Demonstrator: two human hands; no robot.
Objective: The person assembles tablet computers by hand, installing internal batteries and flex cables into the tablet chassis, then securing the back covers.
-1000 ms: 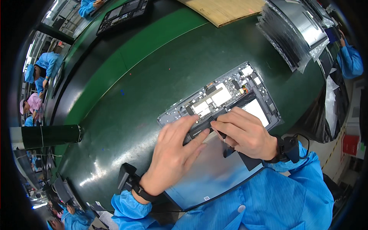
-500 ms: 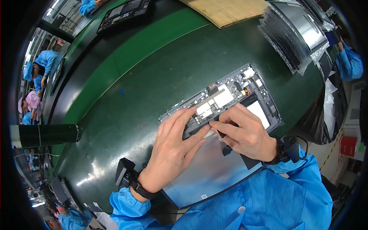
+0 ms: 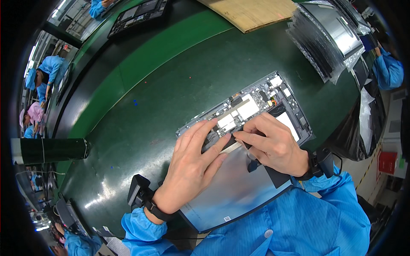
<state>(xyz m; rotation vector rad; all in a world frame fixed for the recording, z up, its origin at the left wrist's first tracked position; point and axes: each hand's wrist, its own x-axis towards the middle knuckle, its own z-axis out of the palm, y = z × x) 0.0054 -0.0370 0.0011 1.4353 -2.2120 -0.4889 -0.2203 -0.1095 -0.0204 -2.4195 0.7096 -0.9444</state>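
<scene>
An opened tablet (image 3: 294, 102), its circuit board and white pads exposed, lies slanted on the green table in front of me. Nearer my body is a silvery flat panel (image 3: 226, 196) with dark edges, probably a screen seen from behind, its far edge meeting the tablet's near edge. My left hand (image 3: 188, 158) rests with outstretched, spread fingers on the tablet's left end and near edge. At that near edge my right hand (image 3: 275, 147) has thumb and forefinger pinched close to the left fingertips. What the pinch holds is hidden. A dark strip shows below the right fingers.
Silvery panels in clear wrapping (image 3: 329, 38) are stacked at the far right. A brown board (image 3: 252, 15) lies at the far edge. Another opened device (image 3: 139, 17) sits on the black belt, far left. A dark green post (image 3: 51, 150) stands at left. Co-workers in blue sit beyond.
My right hand's fingers have shifted slightly at the tablet's near edge, and the dark strip beneath them looks different. The left hand and tablet have hardly moved.
</scene>
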